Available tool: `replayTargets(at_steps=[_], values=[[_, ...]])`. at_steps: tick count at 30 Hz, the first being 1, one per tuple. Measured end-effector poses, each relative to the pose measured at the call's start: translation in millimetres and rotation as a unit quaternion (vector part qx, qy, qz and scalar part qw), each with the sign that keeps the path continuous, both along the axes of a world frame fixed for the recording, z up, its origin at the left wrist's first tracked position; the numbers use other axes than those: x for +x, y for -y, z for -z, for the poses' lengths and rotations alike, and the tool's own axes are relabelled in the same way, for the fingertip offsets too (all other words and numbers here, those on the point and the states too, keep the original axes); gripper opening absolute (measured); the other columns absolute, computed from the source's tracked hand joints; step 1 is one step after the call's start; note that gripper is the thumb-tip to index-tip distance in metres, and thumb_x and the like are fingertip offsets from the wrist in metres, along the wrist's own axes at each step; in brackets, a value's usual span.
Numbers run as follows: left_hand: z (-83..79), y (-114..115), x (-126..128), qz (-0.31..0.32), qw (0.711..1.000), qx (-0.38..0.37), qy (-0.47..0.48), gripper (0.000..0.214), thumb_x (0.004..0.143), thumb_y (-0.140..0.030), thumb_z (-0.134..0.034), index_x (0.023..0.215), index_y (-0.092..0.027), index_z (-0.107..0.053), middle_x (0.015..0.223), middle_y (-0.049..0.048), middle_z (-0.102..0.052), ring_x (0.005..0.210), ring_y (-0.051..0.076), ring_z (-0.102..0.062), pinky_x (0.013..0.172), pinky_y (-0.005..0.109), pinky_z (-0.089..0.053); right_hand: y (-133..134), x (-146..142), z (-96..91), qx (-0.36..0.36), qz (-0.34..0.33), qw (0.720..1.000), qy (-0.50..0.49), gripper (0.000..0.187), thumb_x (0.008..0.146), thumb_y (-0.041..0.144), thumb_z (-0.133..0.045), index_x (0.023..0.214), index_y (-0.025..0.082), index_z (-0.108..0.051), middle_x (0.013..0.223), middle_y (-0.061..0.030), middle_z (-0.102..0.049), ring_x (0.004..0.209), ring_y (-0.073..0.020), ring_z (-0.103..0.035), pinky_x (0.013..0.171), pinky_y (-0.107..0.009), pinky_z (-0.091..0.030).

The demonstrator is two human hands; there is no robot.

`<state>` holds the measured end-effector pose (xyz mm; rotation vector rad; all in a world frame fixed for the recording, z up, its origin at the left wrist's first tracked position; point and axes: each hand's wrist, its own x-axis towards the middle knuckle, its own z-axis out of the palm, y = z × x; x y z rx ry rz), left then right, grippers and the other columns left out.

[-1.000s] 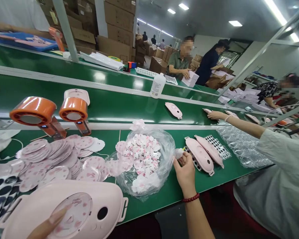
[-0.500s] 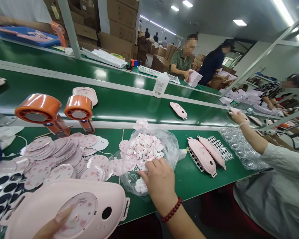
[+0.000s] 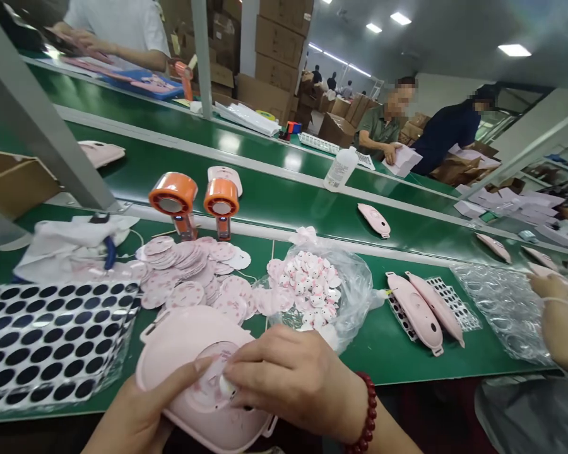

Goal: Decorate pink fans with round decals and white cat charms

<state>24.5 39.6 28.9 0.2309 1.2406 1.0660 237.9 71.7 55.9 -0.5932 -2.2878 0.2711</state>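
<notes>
Pink plastic housing [image 3: 189,334] in left hand [image 3: 142,403], fingers spread; right hand [image 3: 288,381] pinching white piece [image 3: 226,386]; paper discs [image 3: 184,265] beyond fingertips.

Both hands are low and close together in front of the person. The left hand [image 3: 135,410] reaches up from the bottom, with its thumb stuck out. The right hand [image 3: 288,384] curves over, fingers bent, and the right arm [image 3: 388,435] comes in from the lower right.

Cardboard cartons [image 3: 278,44] are stacked high behind green belt tables [image 3: 265,211], and light is given by white ceiling panels [image 3: 514,50].
</notes>
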Motion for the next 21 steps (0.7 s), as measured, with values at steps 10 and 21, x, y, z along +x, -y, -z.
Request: replayTargets(at_steps=[10,21], values=[[-1.7,17,-11,-0.071,0.995,-0.025,0.062,0.115,0.045,-0.013,-0.103,0.153,-0.028,-0.065,0.138,0.0054,-0.079,0.129,0.04,-0.074,0.086,0.032,-0.072,2,-25,0.8,0.035,0.033,0.996,0.079,0.022,0.115,0.031,-0.063,0.121,0.029,-0.084,0.136,0.0028,-0.078,0.104,-0.02,-0.067,0.078,-0.033,-0.062],[-15.6,13,-4,-0.151,0.988,-0.026,0.013,0.139,0.016,-0.033,-0.115,0.146,-0.018,-0.069,0.124,0.0123,-0.083,0.12,0.04,-0.078,0.082,0.028,-0.073,41,-74,21.2,0.045,0.194,0.975,-0.103,0.013,0.11,0.018,-0.066,0.107,0.016,-0.079,0.104,-0.0008,-0.081,0.087,-0.0173,-0.068,0.074,-0.031,-0.062]])
